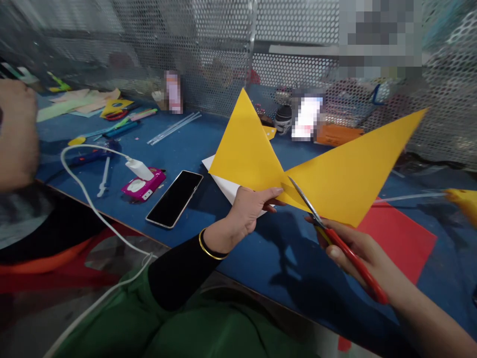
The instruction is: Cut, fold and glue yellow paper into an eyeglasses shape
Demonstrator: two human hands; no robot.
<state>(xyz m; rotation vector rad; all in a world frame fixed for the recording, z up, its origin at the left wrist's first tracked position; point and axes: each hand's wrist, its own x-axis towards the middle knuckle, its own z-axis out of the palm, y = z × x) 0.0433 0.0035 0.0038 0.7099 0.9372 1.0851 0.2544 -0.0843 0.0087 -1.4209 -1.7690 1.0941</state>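
A large yellow sheet of paper is held up above the blue table, with a deep V-shaped gap between its two pointed parts. My left hand pinches its lower middle edge between thumb and fingers. In my right hand are red-handled scissors, their blades pointing up and left against the paper, just right of my left fingertips. Part of the lower blade is hidden. White paper lies behind my left hand, and red paper lies beyond my right hand.
Left of my left hand are a black phone and a magenta socket block with a white cable. Clear sticks lie farther back. A person's arm is at far left. A yellow glue gun is at right, and metal mesh stands behind.
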